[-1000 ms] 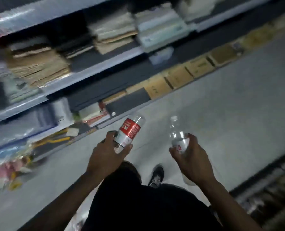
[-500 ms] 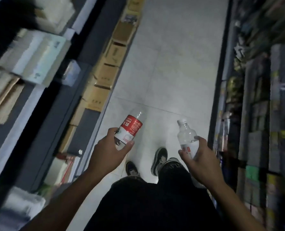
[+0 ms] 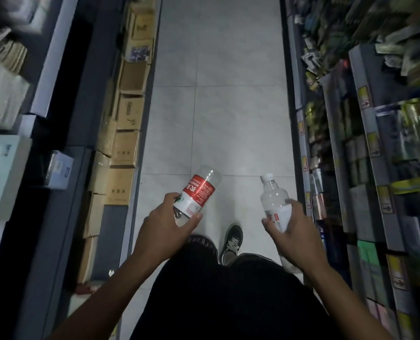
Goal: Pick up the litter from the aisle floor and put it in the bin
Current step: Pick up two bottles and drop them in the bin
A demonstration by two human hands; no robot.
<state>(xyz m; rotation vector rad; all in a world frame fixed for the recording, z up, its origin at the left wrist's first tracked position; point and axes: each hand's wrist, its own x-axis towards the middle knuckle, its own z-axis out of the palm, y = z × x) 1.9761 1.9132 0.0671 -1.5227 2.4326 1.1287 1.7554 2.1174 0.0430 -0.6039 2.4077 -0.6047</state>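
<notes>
A narrow shop aisle runs from 6 o'clock up to 12 o'clock, its pale tiled floor (image 3: pixel 218 99) bare ahead of the person. Along the 9 o'clock side stands a row of brown cardboard boxes (image 3: pixel 127 133) at floor level, with grey shelving (image 3: pixel 49 69) above holding pale stacked packs. Along the 3 o'clock side, shelves (image 3: pixel 366 153) carry packaged goods with yellow price tags, much of it blurred. A dark shoe (image 3: pixel 232 242) shows on the floor between the two arms, above the person's dark trousers.

Both arms reach forward from 6 o'clock. The left hand (image 3: pixel 164 231) has its fingers and thumb curled round the neck end of a red-labelled plastic bottle (image 3: pixel 196 195), which is tilted with its base pointing toward 1 o'clock. The right hand (image 3: pixel 292 229) grips the lower part of a clear plastic bottle (image 3: pixel 275 200) with a white cap, standing nearly upright, cap toward 12 o'clock. The two bottles are held well apart, both above the floor. Nothing lies on the tiles between the person and the far end.
</notes>
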